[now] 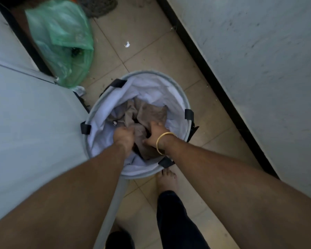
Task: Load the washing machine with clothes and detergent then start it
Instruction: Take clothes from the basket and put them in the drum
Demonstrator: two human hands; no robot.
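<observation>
Nearby, green bag sits beyond laundry basket.

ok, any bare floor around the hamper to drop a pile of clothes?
Bare tile beyond the laundry basket, between the green plastic bag and the black skirting of the right wall; only a small white scrap lies there. Crowded near side: bare foot at the rim. Left is tight against the white appliance. Both hands are in the basket.

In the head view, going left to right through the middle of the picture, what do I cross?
White appliance top → laundry basket rim → left hand → brown clothes → right hand with gold bangle → black skirting strip → white wall.
</observation>
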